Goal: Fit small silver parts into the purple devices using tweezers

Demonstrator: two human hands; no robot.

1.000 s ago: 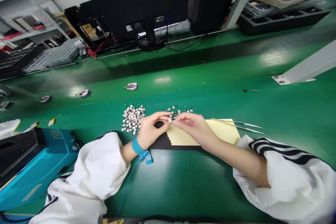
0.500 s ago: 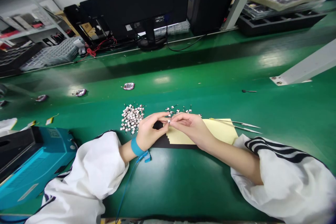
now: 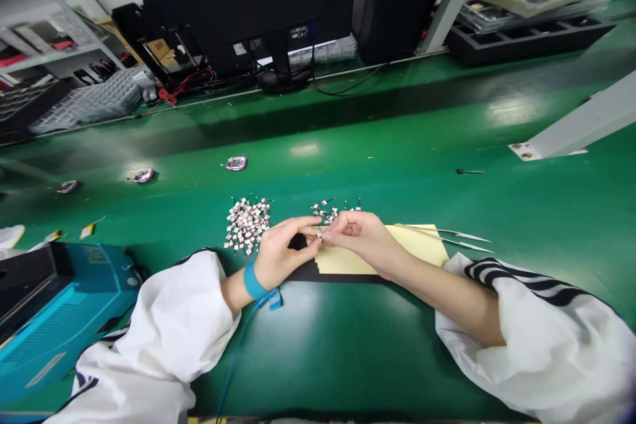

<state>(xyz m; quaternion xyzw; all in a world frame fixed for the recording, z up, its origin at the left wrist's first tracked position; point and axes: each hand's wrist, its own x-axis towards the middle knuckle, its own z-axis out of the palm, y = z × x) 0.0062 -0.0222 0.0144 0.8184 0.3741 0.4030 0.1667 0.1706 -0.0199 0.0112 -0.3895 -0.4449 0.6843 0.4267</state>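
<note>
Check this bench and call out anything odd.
The small metal parts lie loose on the green mat rather than in a tray, and a thinner scatter spreads above the left hand and right hand.

Leftward reach by the left hand [image 3: 284, 253] is blocked by a teal machine [image 3: 64, 295] (just beside the sleeve [image 3: 159, 338]); the green bench mat [image 3: 348, 351] is left open below.

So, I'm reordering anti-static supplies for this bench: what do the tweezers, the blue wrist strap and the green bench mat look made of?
The tweezers look like stainless steel, with a pale metallic sheen along the slim tips. The blue wrist strap seems a soft, matte fabric band, though its weave is too fine to see. The green bench mat looks like smooth rubber or vinyl, glossy enough to show bright light reflections.
</note>
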